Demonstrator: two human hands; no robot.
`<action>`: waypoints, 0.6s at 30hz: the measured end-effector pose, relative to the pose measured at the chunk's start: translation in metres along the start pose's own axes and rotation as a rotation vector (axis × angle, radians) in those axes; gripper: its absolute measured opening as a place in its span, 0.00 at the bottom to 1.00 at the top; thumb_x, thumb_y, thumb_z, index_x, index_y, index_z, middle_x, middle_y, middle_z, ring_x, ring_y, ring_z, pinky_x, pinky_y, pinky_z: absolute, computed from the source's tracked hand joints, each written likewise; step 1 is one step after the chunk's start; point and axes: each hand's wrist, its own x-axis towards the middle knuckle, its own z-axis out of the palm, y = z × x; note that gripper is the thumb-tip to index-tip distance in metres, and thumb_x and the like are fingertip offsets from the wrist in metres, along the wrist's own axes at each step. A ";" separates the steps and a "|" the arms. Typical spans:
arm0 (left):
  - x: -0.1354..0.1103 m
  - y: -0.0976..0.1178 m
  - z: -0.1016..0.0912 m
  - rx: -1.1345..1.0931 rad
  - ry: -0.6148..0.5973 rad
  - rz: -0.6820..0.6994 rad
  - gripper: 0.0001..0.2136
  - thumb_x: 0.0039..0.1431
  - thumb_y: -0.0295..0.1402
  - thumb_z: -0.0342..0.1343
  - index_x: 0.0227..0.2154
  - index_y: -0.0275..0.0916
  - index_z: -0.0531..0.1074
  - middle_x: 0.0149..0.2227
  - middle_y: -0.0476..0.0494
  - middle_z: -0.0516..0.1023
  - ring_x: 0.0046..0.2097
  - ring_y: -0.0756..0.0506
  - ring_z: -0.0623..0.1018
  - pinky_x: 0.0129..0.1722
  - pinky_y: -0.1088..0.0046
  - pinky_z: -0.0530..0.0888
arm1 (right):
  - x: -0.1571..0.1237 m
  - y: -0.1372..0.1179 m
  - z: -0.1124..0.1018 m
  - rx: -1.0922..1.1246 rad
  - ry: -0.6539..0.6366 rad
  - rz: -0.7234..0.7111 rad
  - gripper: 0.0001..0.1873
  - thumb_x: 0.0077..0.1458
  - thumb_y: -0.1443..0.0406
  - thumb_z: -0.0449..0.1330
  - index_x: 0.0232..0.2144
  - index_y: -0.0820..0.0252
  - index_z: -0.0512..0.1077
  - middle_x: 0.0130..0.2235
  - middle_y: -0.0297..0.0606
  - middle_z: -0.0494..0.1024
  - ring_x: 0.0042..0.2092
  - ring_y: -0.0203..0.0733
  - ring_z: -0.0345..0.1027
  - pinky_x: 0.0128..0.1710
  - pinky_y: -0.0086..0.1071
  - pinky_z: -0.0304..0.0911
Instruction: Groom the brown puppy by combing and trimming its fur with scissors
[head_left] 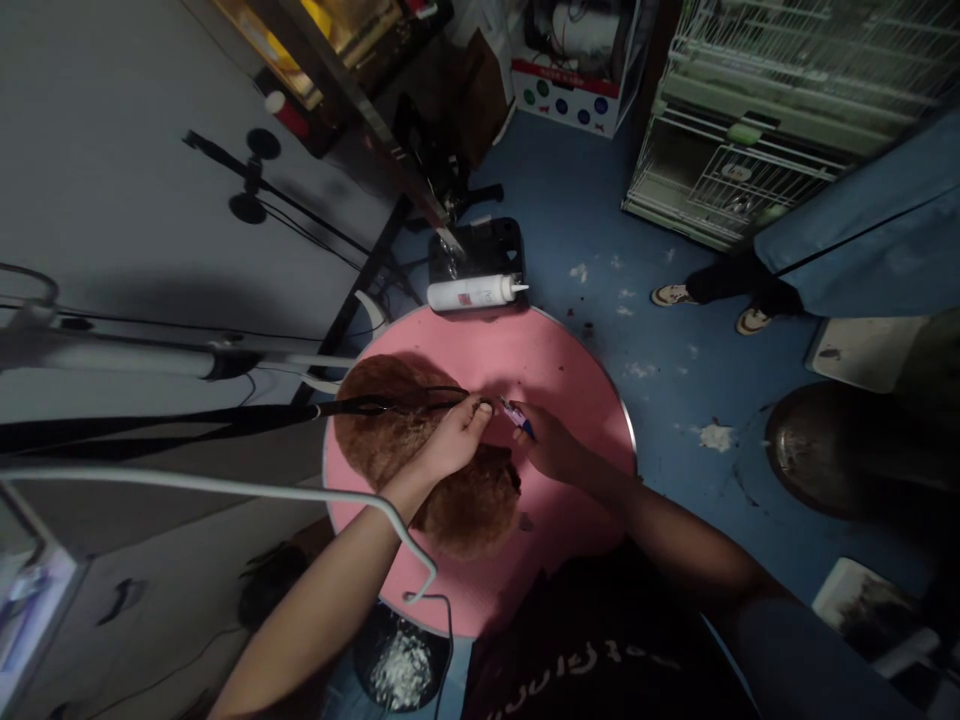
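Observation:
A curly brown dog is on a round pink table, with black straps running to it from the left. My left hand reaches across the dog and is closed around one of its paws, which is mostly hidden by my fingers. In my right hand is a pair of nail clippers with purple and blue handles. Their metal jaws point at the paw, close beside my left thumb; whether they touch a nail is too small to tell.
A white nozzle bottle lies at the table's far edge on a black case. A grey hose crosses at left. Wire cages stand far right, near a person's legs. A black bin with pale fluff sits below.

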 end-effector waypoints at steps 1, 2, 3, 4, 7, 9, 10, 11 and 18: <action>0.000 0.000 0.000 -0.007 0.000 -0.005 0.15 0.61 0.46 0.44 0.30 0.39 0.65 0.30 0.46 0.70 0.34 0.47 0.69 0.39 0.70 0.69 | 0.000 -0.001 0.000 -0.005 -0.008 -0.003 0.26 0.58 0.70 0.53 0.59 0.70 0.63 0.52 0.54 0.74 0.53 0.47 0.68 0.55 0.43 0.62; -0.001 0.000 0.000 -0.013 0.000 -0.010 0.15 0.61 0.46 0.44 0.29 0.39 0.65 0.29 0.47 0.70 0.33 0.47 0.69 0.38 0.70 0.69 | 0.000 -0.002 0.000 -0.009 -0.017 -0.007 0.26 0.58 0.70 0.53 0.59 0.70 0.63 0.52 0.54 0.74 0.54 0.47 0.68 0.55 0.42 0.62; -0.001 0.000 0.000 -0.020 -0.001 -0.014 0.15 0.60 0.45 0.45 0.29 0.39 0.65 0.29 0.47 0.70 0.33 0.47 0.69 0.38 0.70 0.69 | -0.001 -0.003 -0.001 -0.013 -0.023 -0.012 0.26 0.59 0.70 0.53 0.59 0.70 0.63 0.52 0.54 0.74 0.54 0.47 0.68 0.55 0.42 0.63; -0.001 0.000 0.000 -0.027 -0.001 -0.015 0.14 0.60 0.45 0.45 0.29 0.39 0.65 0.29 0.48 0.70 0.33 0.47 0.69 0.38 0.71 0.69 | -0.001 -0.004 -0.001 -0.020 -0.024 -0.016 0.25 0.59 0.70 0.53 0.59 0.69 0.63 0.53 0.54 0.73 0.54 0.48 0.67 0.55 0.42 0.63; -0.002 0.000 0.000 -0.042 0.008 -0.001 0.12 0.59 0.42 0.47 0.30 0.38 0.67 0.30 0.47 0.72 0.34 0.47 0.71 0.39 0.71 0.69 | -0.004 -0.008 -0.003 -0.063 -0.021 -0.021 0.26 0.59 0.71 0.52 0.60 0.67 0.62 0.53 0.53 0.73 0.54 0.48 0.67 0.53 0.43 0.64; -0.002 0.000 -0.001 -0.044 0.034 0.009 0.12 0.59 0.41 0.48 0.31 0.38 0.69 0.30 0.46 0.74 0.34 0.47 0.72 0.39 0.71 0.70 | -0.006 -0.012 -0.005 -0.111 -0.032 -0.020 0.27 0.59 0.72 0.51 0.61 0.67 0.60 0.52 0.52 0.72 0.53 0.47 0.66 0.53 0.42 0.64; -0.002 0.001 -0.001 -0.044 0.048 0.014 0.12 0.59 0.40 0.48 0.31 0.37 0.69 0.30 0.46 0.74 0.34 0.47 0.72 0.39 0.71 0.70 | -0.007 -0.014 -0.006 -0.141 -0.039 -0.020 0.28 0.59 0.73 0.50 0.62 0.66 0.59 0.51 0.52 0.72 0.52 0.46 0.66 0.52 0.41 0.64; -0.003 0.002 -0.001 -0.043 0.062 0.019 0.12 0.59 0.40 0.49 0.31 0.37 0.70 0.30 0.45 0.74 0.34 0.46 0.72 0.38 0.71 0.70 | -0.008 -0.016 -0.007 -0.176 -0.043 -0.020 0.28 0.59 0.74 0.50 0.62 0.66 0.59 0.51 0.51 0.71 0.52 0.46 0.66 0.52 0.39 0.64; -0.006 0.006 -0.001 0.007 0.122 0.025 0.12 0.59 0.39 0.48 0.30 0.36 0.71 0.29 0.44 0.75 0.32 0.47 0.72 0.35 0.71 0.69 | -0.012 -0.027 -0.008 -0.511 0.002 -0.006 0.28 0.63 0.74 0.45 0.65 0.61 0.56 0.49 0.51 0.70 0.47 0.48 0.67 0.43 0.36 0.67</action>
